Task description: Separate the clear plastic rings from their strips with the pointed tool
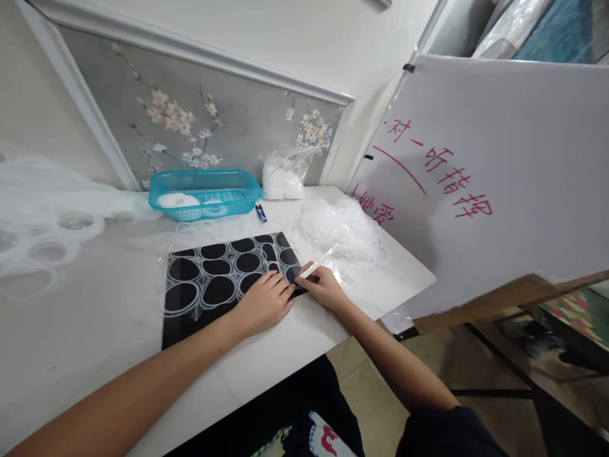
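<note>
On the white table lies a black board [178,330], and over it a thin translucent sheet [196,270] full of round cut-out holes. My left hand [266,301] rests flat near the sheet's front right part, fingers stretched out. Just right of it, my right hand [325,287] pinches a slim white pen-like tool [320,261], which slants up to the right. Its lower end sits by my fingertips at the sheet's right edge; what kind of tool it is I cannot make out.
Behind the board stands a blue plastic basket [204,206] with white pieces inside. Near it are a plastic bag [284,181] of white material and a small dark blue object [261,213]. Crumpled clear film [340,222] lies right, holed sheets [61,219] left. A whiteboard [514,146] leans at right.
</note>
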`<state>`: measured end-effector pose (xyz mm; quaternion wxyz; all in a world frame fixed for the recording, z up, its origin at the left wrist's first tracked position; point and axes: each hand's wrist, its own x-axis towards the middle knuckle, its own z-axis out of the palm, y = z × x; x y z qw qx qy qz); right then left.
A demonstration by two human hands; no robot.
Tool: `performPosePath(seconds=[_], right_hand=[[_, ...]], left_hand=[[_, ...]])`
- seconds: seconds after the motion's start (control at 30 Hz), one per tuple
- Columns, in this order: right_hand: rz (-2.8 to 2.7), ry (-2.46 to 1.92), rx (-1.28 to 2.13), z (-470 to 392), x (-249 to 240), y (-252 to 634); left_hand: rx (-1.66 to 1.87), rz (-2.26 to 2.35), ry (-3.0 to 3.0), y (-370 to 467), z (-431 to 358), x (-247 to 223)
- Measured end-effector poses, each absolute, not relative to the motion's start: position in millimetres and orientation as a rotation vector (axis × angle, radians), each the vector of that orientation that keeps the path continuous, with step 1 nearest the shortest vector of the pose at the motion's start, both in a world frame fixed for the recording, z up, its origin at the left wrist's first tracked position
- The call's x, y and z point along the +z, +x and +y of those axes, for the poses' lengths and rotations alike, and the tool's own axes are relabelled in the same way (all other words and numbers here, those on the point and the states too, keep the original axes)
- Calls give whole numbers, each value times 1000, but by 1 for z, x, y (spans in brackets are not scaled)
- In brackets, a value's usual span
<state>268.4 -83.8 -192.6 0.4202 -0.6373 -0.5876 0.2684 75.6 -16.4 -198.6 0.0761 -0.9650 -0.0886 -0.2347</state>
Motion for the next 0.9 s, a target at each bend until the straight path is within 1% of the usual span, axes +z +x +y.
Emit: performPosePath(seconds=[0.13, 0.37, 0.47, 0.57, 0.7, 0.8, 0.9], right_hand=[[-1599, -1614, 460, -86, -193, 267], [-1965, -1499, 59, -92, -203, 269], [-2054, -1484, -31, -95, -206, 269], [-2026, -1486, 21, -95, -206, 267], [-1783, -1530, 165, -88, -200, 265], [-1598, -1544, 351, -80, -196, 267], [-1511, -1548, 522, -78, -192, 270]], left_hand=[[-649, -277, -2911, 77, -17, -197], [-592, -233, -2866, 81, -20, -191], [-576, -246, -2908, 81, -20, -192], [-545, -277, -2948, 80, -19, -194], [-540, -308, -3002, 77, -17, -197], [-607, -342, -3060, 75, -15, -195], [-725, -358, -2997, 75, -12, -191]])
